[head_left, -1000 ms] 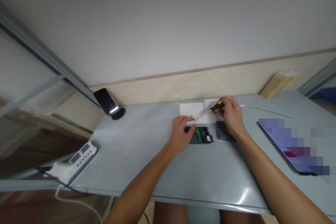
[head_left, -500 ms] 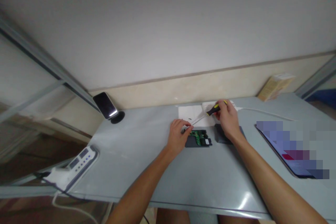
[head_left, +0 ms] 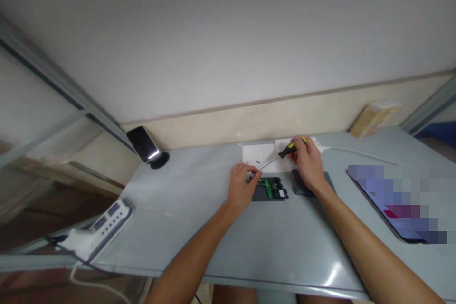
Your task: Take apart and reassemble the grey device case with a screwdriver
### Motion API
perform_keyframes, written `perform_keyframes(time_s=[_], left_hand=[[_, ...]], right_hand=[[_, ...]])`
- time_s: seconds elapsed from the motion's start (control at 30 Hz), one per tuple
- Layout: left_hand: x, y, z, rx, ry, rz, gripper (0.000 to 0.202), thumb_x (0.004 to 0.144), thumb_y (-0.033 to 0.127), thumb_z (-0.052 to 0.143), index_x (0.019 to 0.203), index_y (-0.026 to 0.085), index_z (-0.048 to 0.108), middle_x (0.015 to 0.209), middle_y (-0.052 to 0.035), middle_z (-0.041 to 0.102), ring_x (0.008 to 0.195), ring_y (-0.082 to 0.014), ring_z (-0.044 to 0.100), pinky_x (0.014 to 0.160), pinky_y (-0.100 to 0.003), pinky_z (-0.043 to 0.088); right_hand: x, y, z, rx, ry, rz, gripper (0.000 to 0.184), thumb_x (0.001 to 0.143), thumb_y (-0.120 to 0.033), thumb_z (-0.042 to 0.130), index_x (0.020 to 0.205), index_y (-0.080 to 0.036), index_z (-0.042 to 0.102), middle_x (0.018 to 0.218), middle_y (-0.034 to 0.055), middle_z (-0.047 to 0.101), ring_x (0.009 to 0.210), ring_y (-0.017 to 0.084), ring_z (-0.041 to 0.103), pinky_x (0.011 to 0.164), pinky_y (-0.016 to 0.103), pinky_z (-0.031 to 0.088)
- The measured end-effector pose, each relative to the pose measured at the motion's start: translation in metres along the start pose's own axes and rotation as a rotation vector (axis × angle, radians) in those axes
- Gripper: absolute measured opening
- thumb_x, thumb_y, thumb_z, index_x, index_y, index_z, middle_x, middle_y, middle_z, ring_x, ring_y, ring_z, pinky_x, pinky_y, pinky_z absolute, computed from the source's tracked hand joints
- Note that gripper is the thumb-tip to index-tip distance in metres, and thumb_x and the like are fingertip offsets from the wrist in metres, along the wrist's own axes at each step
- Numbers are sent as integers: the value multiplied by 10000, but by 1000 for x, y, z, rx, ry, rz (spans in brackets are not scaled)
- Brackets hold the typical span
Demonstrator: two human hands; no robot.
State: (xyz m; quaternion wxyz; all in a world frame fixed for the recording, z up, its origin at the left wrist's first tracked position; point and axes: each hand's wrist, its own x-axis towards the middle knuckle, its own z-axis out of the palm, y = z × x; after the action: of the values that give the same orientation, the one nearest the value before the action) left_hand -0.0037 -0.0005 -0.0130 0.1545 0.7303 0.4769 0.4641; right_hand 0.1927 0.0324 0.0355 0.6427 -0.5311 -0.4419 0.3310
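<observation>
A screwdriver (head_left: 287, 151) with a black and yellow handle is gripped in my right hand (head_left: 308, 161), its shaft slanting down to the left. The shaft's end meets the pinched thumb and fingers of my left hand (head_left: 243, 185); whatever small thing is between them is hidden. Just right of the left hand, a green circuit board (head_left: 270, 185) sits in a dark grey casing (head_left: 261, 194), flat on the table. Below my right hand lies another dark grey casing part (head_left: 301, 185), partly covered by the wrist. White paper (head_left: 254, 153) behind the board bears tiny dark pieces (head_left: 258, 162).
At the right a tablet-like device (head_left: 388, 213) lies on the grey table (head_left: 171, 209). A yellowish box (head_left: 374, 118) stands by the wall. On the left are a phone (head_left: 142, 143) on a stand and a white power strip (head_left: 103, 230) with cables. A white cable (head_left: 359, 153) runs rightward.
The screwdriver's handle has shifted very slightly to the left and down with my right hand. My left hand holds the same pinch, and the board stays in place.
</observation>
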Motion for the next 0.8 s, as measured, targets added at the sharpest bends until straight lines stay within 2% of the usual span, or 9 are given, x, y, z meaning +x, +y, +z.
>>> perform_keyframes(time_s=[0.33,0.5,0.8], left_hand=[[-1,-1,0,-17,51,-48,133,926,287,685,813,218,684,821,-22,695,858,-201,632,828,-349,495],[-1,1,1,-46,51,1,133,949,285,661,839,213,684,831,-20,696,851,-192,622,827,-340,491],[-2,1,-2,89,-20,63,149,999,288,586,941,219,705,883,-33,733,890,-206,619,866,-369,475]], right_hand=[[-2,3,1,19,-15,-2,312,857,-540,593,818,-232,557,657,-43,498,532,113,468,467,226,430],[-2,3,0,-4,2,-1,286,861,-515,582,816,-234,560,676,-38,513,543,120,478,499,247,455],[0,4,0,-20,15,-22,259,877,-485,565,806,-236,559,668,-34,513,545,126,484,510,255,461]])
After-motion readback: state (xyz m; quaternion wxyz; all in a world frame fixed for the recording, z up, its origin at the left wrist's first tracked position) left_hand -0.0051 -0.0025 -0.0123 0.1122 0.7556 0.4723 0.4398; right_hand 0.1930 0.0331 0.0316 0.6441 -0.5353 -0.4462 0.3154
